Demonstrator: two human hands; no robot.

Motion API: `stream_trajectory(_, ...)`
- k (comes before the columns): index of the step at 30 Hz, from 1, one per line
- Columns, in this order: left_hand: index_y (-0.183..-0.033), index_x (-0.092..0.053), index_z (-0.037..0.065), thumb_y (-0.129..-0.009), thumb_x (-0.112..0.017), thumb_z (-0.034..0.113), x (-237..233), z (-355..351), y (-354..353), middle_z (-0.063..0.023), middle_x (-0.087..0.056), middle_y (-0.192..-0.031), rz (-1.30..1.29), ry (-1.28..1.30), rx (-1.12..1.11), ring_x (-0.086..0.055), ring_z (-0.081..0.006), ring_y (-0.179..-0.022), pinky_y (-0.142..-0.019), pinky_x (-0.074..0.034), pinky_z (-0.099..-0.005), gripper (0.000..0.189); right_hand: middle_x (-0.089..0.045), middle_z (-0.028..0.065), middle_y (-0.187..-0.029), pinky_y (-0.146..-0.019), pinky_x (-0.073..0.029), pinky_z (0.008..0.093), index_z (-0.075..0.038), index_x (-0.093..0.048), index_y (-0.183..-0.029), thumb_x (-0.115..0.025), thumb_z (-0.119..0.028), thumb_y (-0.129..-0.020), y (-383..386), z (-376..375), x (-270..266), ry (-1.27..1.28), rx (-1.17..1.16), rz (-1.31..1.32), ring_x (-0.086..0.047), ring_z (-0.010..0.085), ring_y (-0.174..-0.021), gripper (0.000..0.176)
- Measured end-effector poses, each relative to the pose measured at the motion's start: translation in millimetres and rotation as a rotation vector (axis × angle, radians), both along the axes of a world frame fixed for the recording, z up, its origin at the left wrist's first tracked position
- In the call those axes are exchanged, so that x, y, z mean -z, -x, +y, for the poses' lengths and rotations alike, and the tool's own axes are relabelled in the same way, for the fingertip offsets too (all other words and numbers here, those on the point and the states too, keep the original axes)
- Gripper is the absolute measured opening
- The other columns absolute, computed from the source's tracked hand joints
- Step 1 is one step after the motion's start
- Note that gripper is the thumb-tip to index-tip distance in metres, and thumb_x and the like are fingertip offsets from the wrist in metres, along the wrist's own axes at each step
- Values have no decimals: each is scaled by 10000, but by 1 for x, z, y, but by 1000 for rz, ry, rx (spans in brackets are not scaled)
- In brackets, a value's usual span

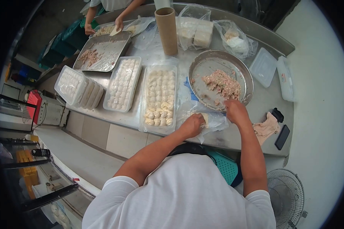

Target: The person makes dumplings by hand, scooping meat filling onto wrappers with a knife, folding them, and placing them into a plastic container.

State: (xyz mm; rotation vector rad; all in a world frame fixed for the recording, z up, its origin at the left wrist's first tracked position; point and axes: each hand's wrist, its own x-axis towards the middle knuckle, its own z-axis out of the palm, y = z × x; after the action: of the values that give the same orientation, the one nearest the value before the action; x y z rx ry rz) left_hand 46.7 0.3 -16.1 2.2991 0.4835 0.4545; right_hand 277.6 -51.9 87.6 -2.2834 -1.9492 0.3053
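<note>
My left hand (193, 125) is closed at the edge of a pale dumpling wrapper (206, 120), above a clear plastic sheet (217, 123) by the table's front edge. Over the near rim of a round metal pan (199, 63), my right hand (236, 111) is closed, its fingers turned toward the meat filling (222, 84); whatever they grip is hidden. The filling lies in a chopped, pinkish heap in the pan. Left of my left hand stands a plastic tray of dumplings (159, 91), set in rows, the nearest ones yellower.
A second dumpling tray (122, 84) and stacked lidded containers (78, 88) stand left. Across the table, another person's hands (119, 23) work by a rectangular metal tray (116, 49). A cardboard tube (166, 32) stands upright. A phone (282, 137) and cloth (265, 128) lie right.
</note>
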Motion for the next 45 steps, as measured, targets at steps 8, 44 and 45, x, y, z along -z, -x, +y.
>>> stream_trajectory(8, -859, -723, 16, -685, -696, 70, -6, 7, 1, -193, -641, -1018, 66, 94, 33, -605, -380, -979, -860, -504, -426, 185, -653, 169, -985, -796, -517, 477, -75, -684, -995, -528, -61, -851, -2, 16, -7, -113, 142, -55, -649, 365, -929, 213)
stream_trajectory(44, -1032, -571, 54, -926, -594, 93, -87, 27, 50, -20, -581, -963, -694, 1512, -430, -527, -90, -903, -810, -434, -261, 116, -601, 29, -911, -432, -362, 201, -51, -455, -1122, -672, -8, -855, 108, -53, 53, -338, 577, 1493, -479, 34, -603, 346)
stream_trajectory(45, -1033, -567, 62, -930, -586, 89, -79, 28, 50, -12, -577, -947, -541, 1359, -388, -526, -80, -884, -797, -432, -252, 108, -601, 29, -911, -432, -362, 201, -51, -455, -1122, -672, -8, -855, 113, -52, 46, -330, 576, 1492, -479, 34, -603, 346)
